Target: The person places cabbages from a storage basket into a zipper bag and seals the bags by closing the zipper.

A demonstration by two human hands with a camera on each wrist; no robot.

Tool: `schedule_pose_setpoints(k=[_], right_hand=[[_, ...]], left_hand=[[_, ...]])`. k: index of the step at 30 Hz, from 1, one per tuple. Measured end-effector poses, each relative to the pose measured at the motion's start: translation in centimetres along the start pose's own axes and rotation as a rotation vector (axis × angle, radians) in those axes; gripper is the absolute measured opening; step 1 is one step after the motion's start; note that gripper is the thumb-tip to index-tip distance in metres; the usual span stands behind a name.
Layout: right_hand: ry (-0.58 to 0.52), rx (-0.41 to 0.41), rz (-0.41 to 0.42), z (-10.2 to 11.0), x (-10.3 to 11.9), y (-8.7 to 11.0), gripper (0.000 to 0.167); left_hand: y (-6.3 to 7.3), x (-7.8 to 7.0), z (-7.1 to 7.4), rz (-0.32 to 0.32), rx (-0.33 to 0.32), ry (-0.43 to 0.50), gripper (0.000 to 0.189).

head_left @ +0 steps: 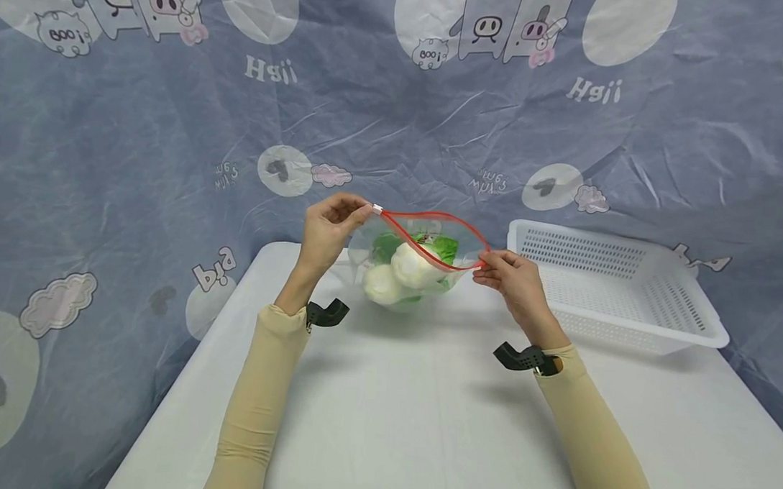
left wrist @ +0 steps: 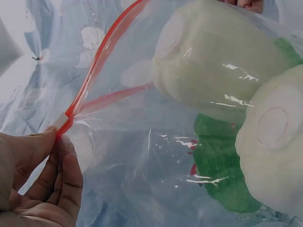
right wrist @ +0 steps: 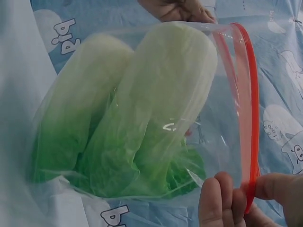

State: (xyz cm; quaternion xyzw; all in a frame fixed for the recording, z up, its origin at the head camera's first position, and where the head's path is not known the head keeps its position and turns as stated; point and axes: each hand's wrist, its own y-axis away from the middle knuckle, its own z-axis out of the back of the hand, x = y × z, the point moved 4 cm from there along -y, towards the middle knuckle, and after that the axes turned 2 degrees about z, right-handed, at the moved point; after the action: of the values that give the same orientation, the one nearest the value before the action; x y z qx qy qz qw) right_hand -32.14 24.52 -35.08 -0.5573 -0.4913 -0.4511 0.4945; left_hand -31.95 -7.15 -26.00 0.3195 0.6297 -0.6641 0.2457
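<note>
A clear zip bag (head_left: 359, 254) with a red seal hangs between both hands, its mouth gaping. Inside lie two napa cabbages (head_left: 411, 267), white at the base and green at the leaves; the right wrist view shows the cabbages (right wrist: 156, 90) side by side through the plastic. My left hand (head_left: 330, 224) pinches the left end of the seal at the white slider (left wrist: 60, 122). At the opposite end, my right hand (head_left: 512, 279) pinches the red seal strip (right wrist: 250, 142) between thumb and fingers.
A white perforated plastic basket (head_left: 622, 324) stands on the right side of the white table (head_left: 386, 410). Behind the table hangs a blue-grey printed cloth (head_left: 396, 115). Each wrist wears a black camera mount (head_left: 520, 357).
</note>
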Motion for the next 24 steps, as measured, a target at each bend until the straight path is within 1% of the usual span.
schedule_pose_setpoints(k=[2, 4, 7, 8, 10, 11, 12, 14, 15, 18, 21, 24], right_hand=[[0.052, -0.004, -0.006, 0.2, 0.0, 0.0, 0.025], [0.147, -0.009, -0.007, 0.4, 0.0, 0.0, 0.033], [0.395, -0.042, 0.037, 0.8, 0.4, 0.1, 0.044], [0.472, -0.063, 0.071, 0.9, 0.6, 0.2, 0.048], [0.618, -0.111, 0.169, 0.9, 1.5, 0.5, 0.051], [0.671, -0.128, 0.225, 0.7, 2.1, 0.7, 0.051], [0.696, -0.129, 0.288, 0.3, 2.8, 0.9, 0.049], [0.723, -0.096, 0.417, -0.9, 4.4, 1.4, 0.043], [0.735, -0.065, 0.473, -1.7, 5.2, 1.7, 0.040], [0.749, 0.068, 0.610, -4.4, 7.3, 2.5, 0.033], [0.780, 0.166, 0.699, -6.6, 8.7, 3.2, 0.030], [0.792, 0.221, 0.734, -8.1, 9.2, 3.4, 0.025]], left_hand=[[0.1, -0.2, -0.1, 0.000, -0.005, -0.003, 0.013], [0.2, -0.4, -0.4, 0.001, -0.006, -0.020, 0.012], [0.5, -0.9, -1.1, 0.001, 0.004, -0.056, 0.012], [0.6, -1.1, -1.3, -0.001, 0.006, -0.076, 0.012], [0.9, -1.6, -2.0, -0.009, 0.015, -0.113, 0.012], [1.0, -1.8, -2.4, -0.012, 0.021, -0.124, 0.012], [1.2, -2.1, -2.7, -0.013, 0.027, -0.141, 0.011], [1.5, -2.6, -3.5, -0.018, 0.037, -0.180, 0.011], [1.7, -2.9, -3.9, -0.020, 0.045, -0.195, 0.010], [2.2, -3.5, -5.0, -0.021, 0.067, -0.240, 0.009], [2.6, -3.8, -5.9, -0.032, 0.091, -0.266, 0.008], [3.0, -4.1, -6.6, -0.044, 0.112, -0.273, 0.007]])
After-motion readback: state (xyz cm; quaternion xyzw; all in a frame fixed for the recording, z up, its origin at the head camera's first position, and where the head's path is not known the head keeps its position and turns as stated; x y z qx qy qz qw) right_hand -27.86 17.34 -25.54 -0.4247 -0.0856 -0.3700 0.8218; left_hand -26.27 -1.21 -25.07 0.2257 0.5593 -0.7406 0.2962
